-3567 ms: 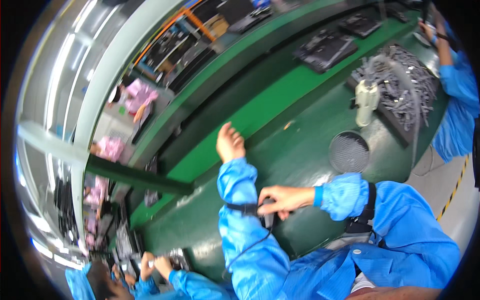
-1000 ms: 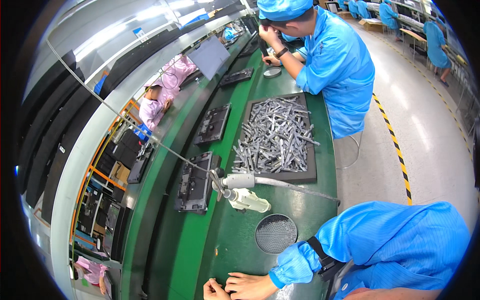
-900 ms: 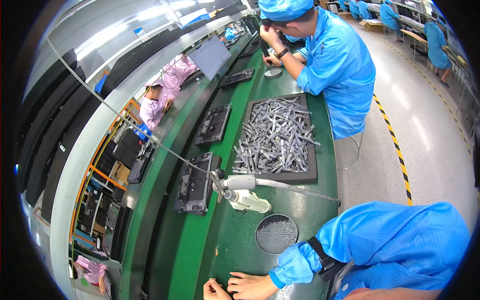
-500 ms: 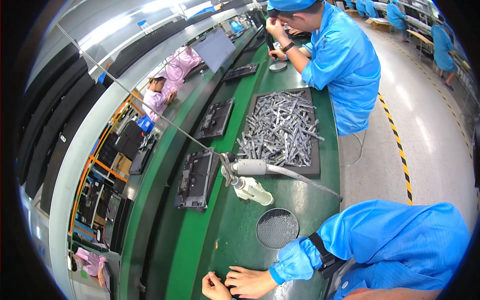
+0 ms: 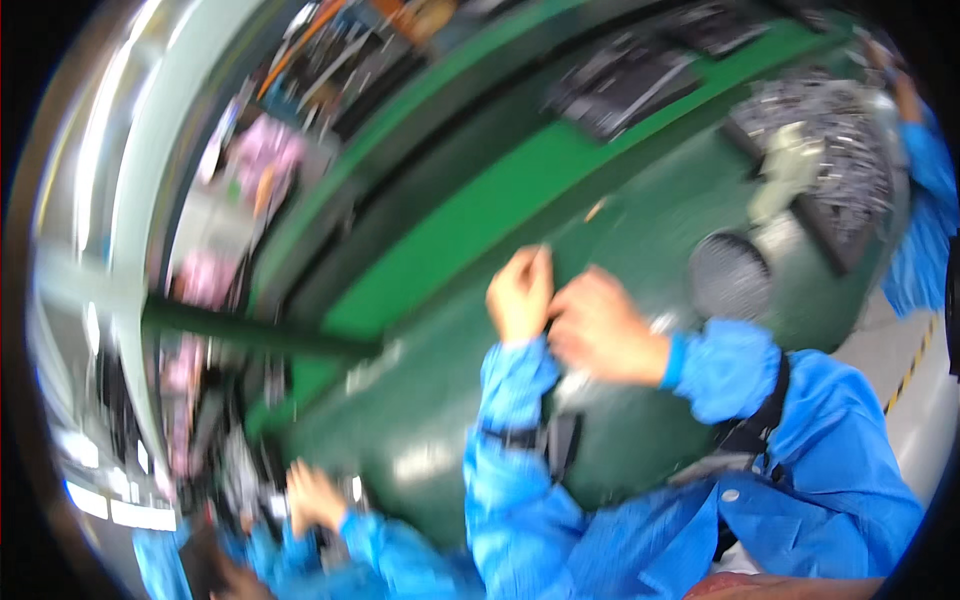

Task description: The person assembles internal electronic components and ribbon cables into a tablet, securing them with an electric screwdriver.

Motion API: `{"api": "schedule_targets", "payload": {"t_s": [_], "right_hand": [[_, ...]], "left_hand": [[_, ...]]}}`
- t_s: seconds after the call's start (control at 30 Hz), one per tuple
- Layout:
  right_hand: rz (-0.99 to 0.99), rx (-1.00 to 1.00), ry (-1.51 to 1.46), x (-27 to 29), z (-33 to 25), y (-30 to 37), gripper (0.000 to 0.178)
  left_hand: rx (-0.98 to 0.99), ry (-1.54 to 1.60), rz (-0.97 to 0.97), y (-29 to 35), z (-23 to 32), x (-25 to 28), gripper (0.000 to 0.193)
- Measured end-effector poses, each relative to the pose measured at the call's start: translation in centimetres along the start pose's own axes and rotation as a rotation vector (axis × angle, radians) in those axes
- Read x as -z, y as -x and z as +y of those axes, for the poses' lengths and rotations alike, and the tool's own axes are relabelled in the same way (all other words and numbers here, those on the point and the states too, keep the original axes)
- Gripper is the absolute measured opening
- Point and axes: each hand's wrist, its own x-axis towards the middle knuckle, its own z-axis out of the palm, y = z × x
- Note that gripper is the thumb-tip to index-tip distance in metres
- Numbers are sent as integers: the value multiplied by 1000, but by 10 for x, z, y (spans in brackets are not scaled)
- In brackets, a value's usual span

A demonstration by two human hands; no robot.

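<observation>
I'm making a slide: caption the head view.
Left hand beside right hand over a green workbench, in motion blur.

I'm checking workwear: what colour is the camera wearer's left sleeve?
The left sleeve is bright blue, seen best in the head view, though slightly blurred.

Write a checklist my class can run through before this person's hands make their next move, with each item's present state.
1. Left hand empty: cannot tell; blurred.
2. Right hand apart from the left hand: cannot tell; very close together.
3. Round dark dish clear of both hands: ok.
4. Pale tool clear of both hands: ok.
5. Dark strap around left sleeve: ok.
6. View sharp: not ok.
</observation>
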Motion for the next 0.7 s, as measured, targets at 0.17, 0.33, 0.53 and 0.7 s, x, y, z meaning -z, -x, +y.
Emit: {"api": "schedule_targets", "payload": {"t_s": [0.17,0.33,0.53,0.7], "right_hand": [[-40,-64,-64,-4,0,1,11],[29,-137,-88,1,3,3,10],[159,-214,-194,-8,4,14,13],[323,-789,-696,19,4,6,29]], "left_hand": [[0,-69,70,-5,10,3,19],[8,-53,39,-3,14,0,19],[333,181,-236,-30,5,3,22],[107,-64,-365,-97,28,-24,28]]}}
